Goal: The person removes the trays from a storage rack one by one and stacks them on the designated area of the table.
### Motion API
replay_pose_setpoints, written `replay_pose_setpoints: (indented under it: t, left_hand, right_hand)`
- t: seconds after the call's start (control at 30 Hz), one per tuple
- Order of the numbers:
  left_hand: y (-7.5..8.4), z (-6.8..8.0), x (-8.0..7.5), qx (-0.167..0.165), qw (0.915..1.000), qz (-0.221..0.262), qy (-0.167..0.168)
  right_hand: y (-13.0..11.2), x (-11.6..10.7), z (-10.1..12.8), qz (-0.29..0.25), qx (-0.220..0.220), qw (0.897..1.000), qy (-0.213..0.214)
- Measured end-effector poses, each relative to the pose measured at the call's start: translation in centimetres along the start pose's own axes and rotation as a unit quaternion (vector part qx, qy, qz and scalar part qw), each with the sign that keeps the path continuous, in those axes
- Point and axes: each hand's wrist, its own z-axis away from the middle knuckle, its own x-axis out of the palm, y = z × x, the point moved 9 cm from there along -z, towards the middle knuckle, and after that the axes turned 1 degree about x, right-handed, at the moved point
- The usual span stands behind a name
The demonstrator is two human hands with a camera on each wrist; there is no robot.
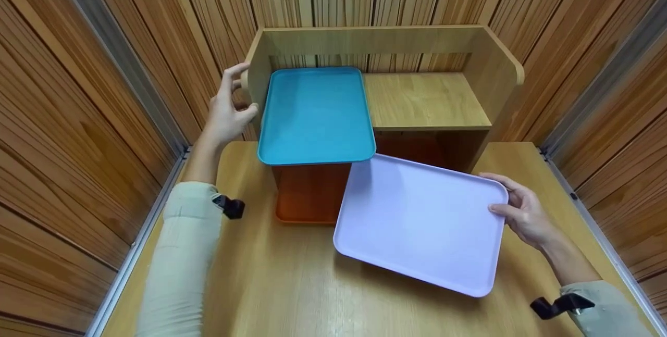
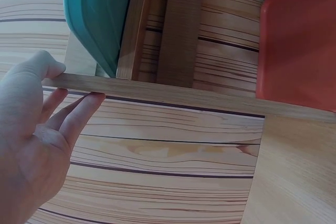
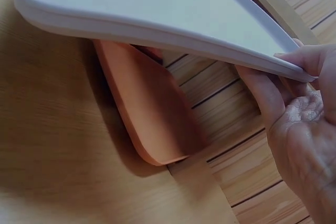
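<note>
Setting: wood-panelled walls close around a pale wooden table [image 1: 292,285], where a small wooden shelf unit [image 1: 424,100] stands at the back.
Right hand: the right hand [image 1: 523,212] pinches the right rim of a lilac tray [image 1: 417,222], thumb on top, fingers curled beneath; the right wrist view shows the tray lifted off the table.
Lilac tray: tilted, in front of the shelf and right of centre; its long axis runs left and slightly away from the grip, its far left corner close to the blue tray's near right corner.
Left hand: the left hand [image 1: 229,110] rests relaxed fingers on the shelf's left side panel, holding no tray.
Blue tray: the blue tray [image 1: 315,115] lies on the shelf's left half, its front edge overhanging.
Orange tray: an orange tray [image 1: 310,194] lies on the table, partly under the shelf.
Nearer hand: only the right holds the lilac tray; the left is well apart from it.
</note>
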Motion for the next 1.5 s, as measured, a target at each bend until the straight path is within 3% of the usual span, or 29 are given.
replay_pose_setpoints:
  t: [0.43, 0.7, 1.5]
  left_hand:
    - [0.2, 0.0, 0.1, 0.001, 1.0, -0.006, -0.001]
    - [0.0, 0.1, 0.2, -0.001, 1.0, 0.007, -0.006]
    - [0.0, 0.2, -0.1, 0.0, 1.0, 0.001, -0.002]
  right_hand:
    - [1.7, 0.8, -1.4, 0.021, 0.021, 1.0, 0.006]
    - [2.9, 1.5, -1.8, 0.033, 0.05, 0.998, -0.018]
    - [8.9, 3.9, -0.7, 0.028, 0.119, 0.991, -0.061]
